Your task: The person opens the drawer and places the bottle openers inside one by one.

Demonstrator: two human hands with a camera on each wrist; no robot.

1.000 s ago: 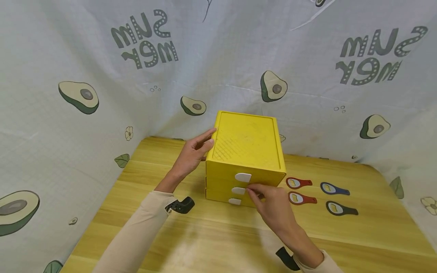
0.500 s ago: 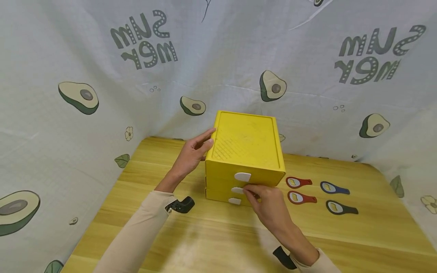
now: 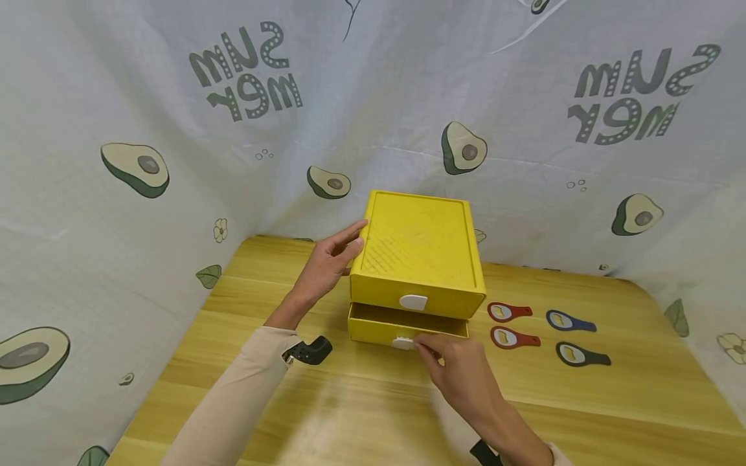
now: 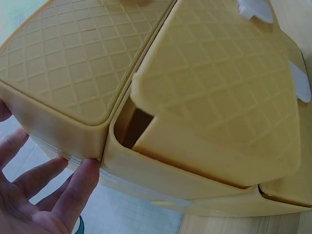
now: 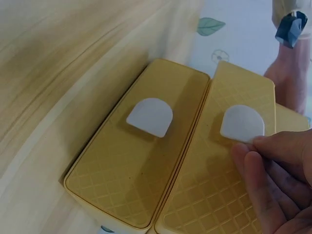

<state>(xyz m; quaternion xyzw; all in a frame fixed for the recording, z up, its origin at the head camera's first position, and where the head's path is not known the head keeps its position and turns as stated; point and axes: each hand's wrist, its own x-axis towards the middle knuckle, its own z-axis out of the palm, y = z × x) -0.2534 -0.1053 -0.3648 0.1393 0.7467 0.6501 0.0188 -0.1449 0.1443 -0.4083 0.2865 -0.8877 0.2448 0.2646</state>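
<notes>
A yellow three-drawer box stands on the wooden table, its middle drawer pulled partway out. Against the box's left side rests my left hand, fingers extended; the left wrist view has the fingertips on the side wall next to the drawer gap. My right hand pinches the white handle of the middle drawer between thumb and fingers. The top drawer's handle sits above it, and the bottom drawer's handle shows in the right wrist view. What the drawer holds is hidden.
Right of the box lie several bottle openers: a red one, another red one, a blue one and a dark one. A white avocado-print cloth hangs behind and at the sides of the table.
My right hand has shifted left onto the middle drawer's handle and drawn that drawer out toward me. The left hand has stayed on the box's side.
</notes>
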